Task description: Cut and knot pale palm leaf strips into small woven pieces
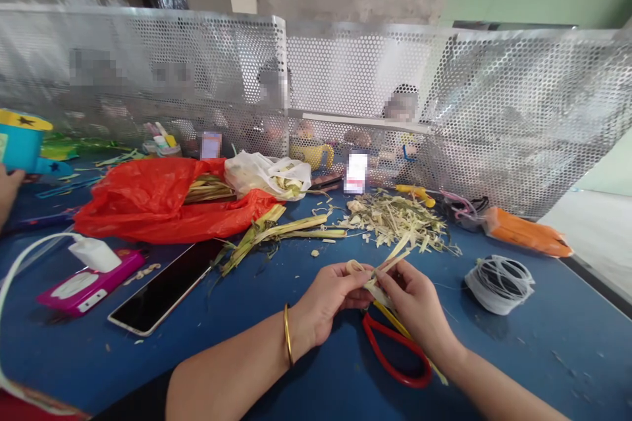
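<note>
Pale strips of dried plant husk (395,254) are pinched between my two hands above the blue table. My left hand (337,295), with a gold bangle at its wrist, has thumb and fingers closed on a curled part of the strips. From the other side, my right hand (413,299) grips the same strips close to the left fingertips. Under my hands lie red-handled scissors (405,368), their blades hidden. Just beyond is a heap of husk scraps (399,220). A bundle of longer stalks (276,233) rests to its left.
A red plastic bag (143,200) of stalks and a white bag (264,174) lie left of centre. Nearer are a dark phone (168,286) and a purple power strip (93,283). A wire coil (500,283) sits right. A perforated metal screen (345,79) stands behind; another person's hand (8,187) is far left.
</note>
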{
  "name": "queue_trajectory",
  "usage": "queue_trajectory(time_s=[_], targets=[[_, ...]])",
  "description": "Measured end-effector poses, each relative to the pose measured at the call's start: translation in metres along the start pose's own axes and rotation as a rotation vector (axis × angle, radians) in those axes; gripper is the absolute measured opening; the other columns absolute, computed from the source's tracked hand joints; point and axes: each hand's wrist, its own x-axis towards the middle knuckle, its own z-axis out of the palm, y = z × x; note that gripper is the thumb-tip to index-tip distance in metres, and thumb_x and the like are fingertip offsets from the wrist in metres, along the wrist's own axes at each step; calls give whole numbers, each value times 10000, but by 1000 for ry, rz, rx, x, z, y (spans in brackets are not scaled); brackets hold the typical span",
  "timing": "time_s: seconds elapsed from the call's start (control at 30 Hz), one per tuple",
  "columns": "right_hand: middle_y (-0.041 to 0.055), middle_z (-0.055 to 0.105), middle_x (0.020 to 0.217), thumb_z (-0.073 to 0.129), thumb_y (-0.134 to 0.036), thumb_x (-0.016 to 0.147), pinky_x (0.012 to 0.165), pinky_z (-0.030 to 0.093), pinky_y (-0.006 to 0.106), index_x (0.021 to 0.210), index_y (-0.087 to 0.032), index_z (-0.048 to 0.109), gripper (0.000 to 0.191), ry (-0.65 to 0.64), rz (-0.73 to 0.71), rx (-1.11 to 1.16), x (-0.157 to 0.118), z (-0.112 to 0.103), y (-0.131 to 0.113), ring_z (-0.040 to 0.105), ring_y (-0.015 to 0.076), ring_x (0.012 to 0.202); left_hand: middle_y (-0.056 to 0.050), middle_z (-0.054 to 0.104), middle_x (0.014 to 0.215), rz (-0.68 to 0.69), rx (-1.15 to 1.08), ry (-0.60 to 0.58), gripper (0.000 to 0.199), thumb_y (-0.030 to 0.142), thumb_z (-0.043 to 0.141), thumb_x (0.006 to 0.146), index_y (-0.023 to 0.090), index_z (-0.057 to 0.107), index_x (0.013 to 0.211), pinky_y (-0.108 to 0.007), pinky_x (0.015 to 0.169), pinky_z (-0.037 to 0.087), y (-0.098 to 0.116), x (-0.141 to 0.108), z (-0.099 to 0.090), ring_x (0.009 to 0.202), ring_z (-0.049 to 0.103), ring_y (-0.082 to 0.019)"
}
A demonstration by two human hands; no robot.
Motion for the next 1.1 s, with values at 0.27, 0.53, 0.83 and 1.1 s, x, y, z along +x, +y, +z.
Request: queue_trajectory(time_s=[0.27,0.53,0.83,1.1], targets=[[8,611,674,562,-475,822,543,422,249,777,-184,576,295,-80,75,80,-5,3,0,546,152,597,-20,652,754,35,143,104,228,147,699,638,139,696,866,-227,648,453,1,0,3,679,580,-110],[7,604,663,587,-441,802,560,409,246,734,-175,578,275,-80,40,88,-1,3,1,523,142,600,-42,667,810,35,164,36,291,153,696,637,138,691,927,-232,620,464,1,0,0,699,602,-130],[-28,538,577,494,-498,872,488,344,224,691,-196,530,354,-123,-69,-227,-6,-3,-9,478,117,519,-26,654,720,20,29,143,258,145,750,608,126,668,852,-249,624,498,-1,5,-2,640,616,-136],[41,577,703,414,-123,905,682,324,340,883,-155,629,218,-9,-959,-1002,-15,-9,-15,487,177,639,-35,673,713,-48,-101,196,296,117,750,622,119,655,903,-238,626,497,-3,7,-5,610,617,-122]])
